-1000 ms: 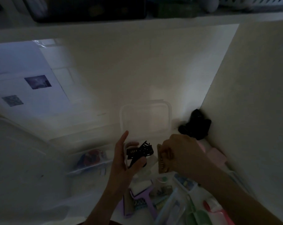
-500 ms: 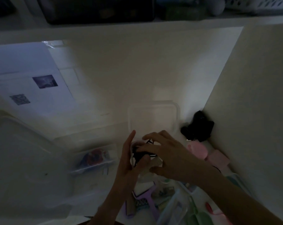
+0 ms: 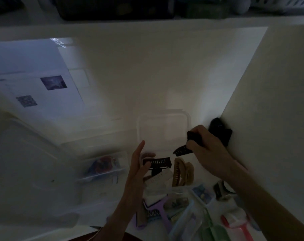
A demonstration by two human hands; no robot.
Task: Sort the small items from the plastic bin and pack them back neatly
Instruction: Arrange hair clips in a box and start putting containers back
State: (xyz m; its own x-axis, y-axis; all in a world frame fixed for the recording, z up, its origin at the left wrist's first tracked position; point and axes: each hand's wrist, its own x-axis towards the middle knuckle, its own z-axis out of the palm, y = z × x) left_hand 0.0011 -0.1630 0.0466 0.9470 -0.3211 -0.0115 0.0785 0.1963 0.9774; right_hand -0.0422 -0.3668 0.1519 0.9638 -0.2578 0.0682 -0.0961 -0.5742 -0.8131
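— Clips, where are they relative to the clear container point(image 3: 163, 129)?

— Black clip point(image 3: 157, 163) sits just in front of it, pinched in my left hand point(image 3: 139, 169) (fingers pointing up). My right hand point(image 3: 206, 146) grips another black clip point(image 3: 182, 150) at its front-right corner, fist curled, forearm angled in.

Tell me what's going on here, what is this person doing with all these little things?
A person is sorting hair accessories in a dim white shelf nook. The left hand holds a black hair clip, while the right hand grips another black clip lifted above the pile. A tan claw clip lies between them, in front of an empty clear container. More combs and small items lie scattered below, not yet packed.
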